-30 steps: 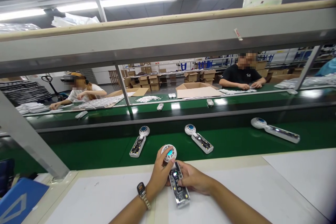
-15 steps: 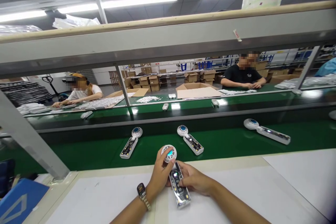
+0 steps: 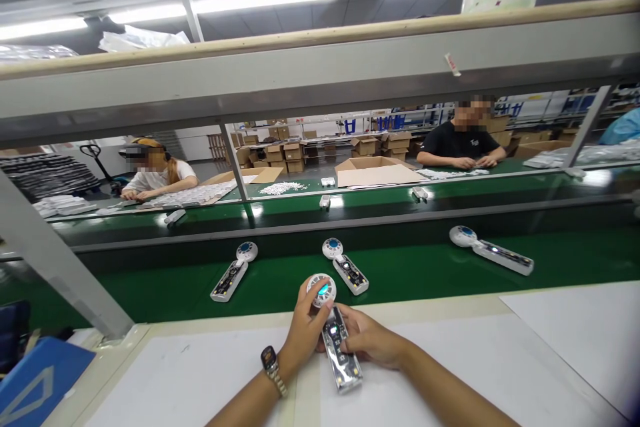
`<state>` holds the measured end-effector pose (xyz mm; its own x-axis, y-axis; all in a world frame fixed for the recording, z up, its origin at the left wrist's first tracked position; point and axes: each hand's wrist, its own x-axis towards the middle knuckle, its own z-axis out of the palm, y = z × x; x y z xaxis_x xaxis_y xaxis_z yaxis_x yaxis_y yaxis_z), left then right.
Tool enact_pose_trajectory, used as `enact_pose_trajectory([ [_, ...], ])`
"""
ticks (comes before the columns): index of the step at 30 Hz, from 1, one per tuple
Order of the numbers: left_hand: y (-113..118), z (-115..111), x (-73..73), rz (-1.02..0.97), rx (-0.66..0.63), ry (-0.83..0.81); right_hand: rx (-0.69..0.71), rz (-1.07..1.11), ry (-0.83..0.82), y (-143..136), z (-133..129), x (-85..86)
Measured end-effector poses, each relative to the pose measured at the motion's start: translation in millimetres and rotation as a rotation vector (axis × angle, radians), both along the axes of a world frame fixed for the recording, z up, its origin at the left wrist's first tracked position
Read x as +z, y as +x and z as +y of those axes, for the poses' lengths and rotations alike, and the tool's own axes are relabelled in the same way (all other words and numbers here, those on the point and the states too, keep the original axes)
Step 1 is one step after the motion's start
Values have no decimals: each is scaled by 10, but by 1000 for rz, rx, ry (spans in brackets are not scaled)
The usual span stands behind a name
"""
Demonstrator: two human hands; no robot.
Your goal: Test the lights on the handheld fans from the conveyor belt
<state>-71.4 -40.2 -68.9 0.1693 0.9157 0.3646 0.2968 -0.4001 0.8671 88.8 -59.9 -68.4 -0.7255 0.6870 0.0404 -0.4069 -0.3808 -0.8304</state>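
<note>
A metal-band wristwatch [image 3: 271,361] is circling the left wrist. The left hand [image 3: 304,325] is holding the round white head of a handheld device [image 3: 342,361], fingers curling around its rim. The right hand [image 3: 373,339] is gripping the handle, its thumb pressing on the exposed circuit board [image 3: 339,341]. The device is hanging over the near edge of the pale workbench [image 3: 240,353], a blue light glowing in its head. A blue folder [image 3: 44,383] is lying at the left. Just beyond, three similar devices [image 3: 234,272] [image 3: 345,267] [image 3: 491,251] are resting on a green conveyor belt [image 3: 405,273]. Behind it, small white casings [image 3: 325,201] are sitting on a farther green surface [image 3: 280,211]. Past those, a person in white [image 3: 173,177] and a person in black [image 3: 457,145] are handling small parts near open cardboard boxes [image 3: 377,172].
</note>
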Motion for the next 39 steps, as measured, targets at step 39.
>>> enact_pose_trajectory([
  [39, -296, 326, -128, 156, 298, -70, -638, 0, -49, 535, 348, 62],
])
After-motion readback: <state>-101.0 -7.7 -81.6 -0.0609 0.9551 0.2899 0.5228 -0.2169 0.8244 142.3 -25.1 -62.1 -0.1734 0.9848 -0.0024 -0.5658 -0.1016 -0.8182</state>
